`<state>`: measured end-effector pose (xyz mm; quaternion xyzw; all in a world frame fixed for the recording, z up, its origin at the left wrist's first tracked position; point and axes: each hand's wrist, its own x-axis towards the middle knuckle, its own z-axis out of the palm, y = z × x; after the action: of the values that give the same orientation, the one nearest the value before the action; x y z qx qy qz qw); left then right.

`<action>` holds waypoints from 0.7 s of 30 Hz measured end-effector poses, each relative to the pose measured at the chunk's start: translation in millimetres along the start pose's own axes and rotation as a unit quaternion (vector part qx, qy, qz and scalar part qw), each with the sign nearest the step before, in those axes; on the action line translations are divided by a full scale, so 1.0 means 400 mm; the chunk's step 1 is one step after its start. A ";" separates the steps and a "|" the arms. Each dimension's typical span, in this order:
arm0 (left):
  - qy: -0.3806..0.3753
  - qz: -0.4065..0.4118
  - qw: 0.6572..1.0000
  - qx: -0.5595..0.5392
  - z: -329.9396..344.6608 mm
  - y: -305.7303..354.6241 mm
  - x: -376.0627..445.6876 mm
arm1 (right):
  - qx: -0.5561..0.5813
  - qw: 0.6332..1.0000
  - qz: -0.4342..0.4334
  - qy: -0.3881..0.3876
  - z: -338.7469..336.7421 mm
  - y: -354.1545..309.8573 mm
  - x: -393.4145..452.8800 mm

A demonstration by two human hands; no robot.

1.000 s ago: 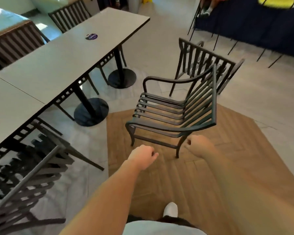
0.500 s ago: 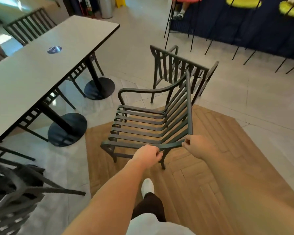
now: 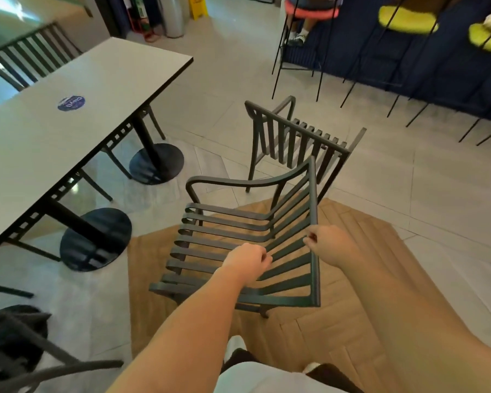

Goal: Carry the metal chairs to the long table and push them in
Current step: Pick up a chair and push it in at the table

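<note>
Both hands, left hand point(image 3: 245, 260) and right hand point(image 3: 328, 245), grip the chair point(image 3: 238, 236) beside the long table point(image 3: 54, 131).

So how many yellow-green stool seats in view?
2. One yellow-green stool seat is at top right above the dark blue counter, the other further right at the frame edge. More may sit out of frame.
</note>
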<state>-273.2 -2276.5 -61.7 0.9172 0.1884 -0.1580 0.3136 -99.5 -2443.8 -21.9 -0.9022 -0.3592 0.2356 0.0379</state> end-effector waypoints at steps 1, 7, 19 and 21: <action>0.001 -0.005 1.000 -0.008 -0.001 0.004 0.014 | -0.003 1.000 -0.014 0.001 -0.011 0.002 0.026; 0.029 -0.061 0.996 -0.053 0.006 0.057 0.093 | -0.038 0.996 -0.077 -0.023 -0.038 0.041 0.199; 0.098 -0.334 0.913 -0.213 0.137 0.268 0.219 | -0.316 0.877 -0.320 -0.170 -0.121 0.170 0.481; 0.091 -0.353 0.903 -0.228 0.177 0.319 0.248 | -0.339 0.856 -0.343 -0.187 -0.124 0.203 0.509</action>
<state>-141.5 -2390.6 -89.8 0.7040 0.5588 -0.1267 0.4195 102.6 -2363.3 -78.1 -0.6177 -0.7042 0.2353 -0.2592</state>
